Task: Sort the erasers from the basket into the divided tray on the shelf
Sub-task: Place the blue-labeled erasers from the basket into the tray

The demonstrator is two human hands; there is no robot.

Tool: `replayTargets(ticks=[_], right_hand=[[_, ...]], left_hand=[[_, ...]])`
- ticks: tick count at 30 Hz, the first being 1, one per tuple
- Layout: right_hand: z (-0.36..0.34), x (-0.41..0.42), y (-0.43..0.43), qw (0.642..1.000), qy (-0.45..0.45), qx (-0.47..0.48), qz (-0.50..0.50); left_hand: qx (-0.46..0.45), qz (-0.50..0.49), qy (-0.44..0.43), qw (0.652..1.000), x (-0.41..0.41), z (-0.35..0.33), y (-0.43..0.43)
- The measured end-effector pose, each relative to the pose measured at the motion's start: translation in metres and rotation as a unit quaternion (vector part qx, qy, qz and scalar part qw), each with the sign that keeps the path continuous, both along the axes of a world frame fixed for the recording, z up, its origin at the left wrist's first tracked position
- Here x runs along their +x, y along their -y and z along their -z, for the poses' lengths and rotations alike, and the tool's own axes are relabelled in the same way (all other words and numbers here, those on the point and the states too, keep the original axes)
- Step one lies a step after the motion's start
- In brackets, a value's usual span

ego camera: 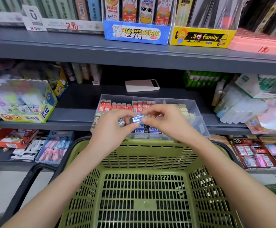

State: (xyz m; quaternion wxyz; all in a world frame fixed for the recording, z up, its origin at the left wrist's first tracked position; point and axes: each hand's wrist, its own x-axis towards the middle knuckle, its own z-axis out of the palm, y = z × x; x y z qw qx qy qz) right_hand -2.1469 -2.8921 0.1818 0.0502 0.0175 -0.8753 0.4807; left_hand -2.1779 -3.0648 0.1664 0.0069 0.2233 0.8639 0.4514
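Observation:
A blue-sleeved eraser (138, 119) is pinched at both ends between my left hand (112, 127) and my right hand (163, 119), just above the front of the clear divided tray (196, 112). My left hand also holds another small eraser (121, 123) against the palm. The tray's back compartments hold red erasers (115, 106), more red-and-white ones (142, 104) and cream ones (186, 110). Matching blue erasers (148, 130) lie in the front compartment under my hands. The green basket (144, 186) below shows only its bare mesh floor.
A pink phone (142, 85) lies on the shelf behind the tray. A glue box (27, 102) stands at the left, and bagged goods (252, 102) at the right. Pen display boxes (137, 32) line the upper shelf. Packs of stationery fill the lower shelf on both sides.

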Motion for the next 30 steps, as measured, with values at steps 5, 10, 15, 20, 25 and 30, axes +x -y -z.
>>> replayTargets(ticks=[5,10,15,20,25,30], right_hand=[[-0.006,0.005,-0.03,0.999,0.019,0.027,0.042],[0.012,0.006,-0.052,0.962,0.018,0.27,0.025],[0.031,0.007,-0.044,0.971,0.039,0.225,0.069],[0.031,0.009,-0.041,0.953,0.066,0.288,0.062],[0.009,0.021,-0.008,0.978,-0.114,0.151,0.089],[0.0,0.023,0.019,0.969,-0.115,0.208,0.068]], left_hand=[[0.04,0.003,0.026,0.999,0.003,-0.005,-0.014],[0.292,-0.074,0.335,0.893,-0.005,-0.009,-0.015],[0.44,-0.119,0.528,0.717,-0.01,-0.011,-0.019],[0.495,-0.134,0.548,0.661,-0.008,-0.011,-0.028],[0.481,-0.142,0.527,0.687,-0.007,-0.011,-0.038],[0.456,-0.169,0.482,0.729,-0.002,-0.015,-0.049]])
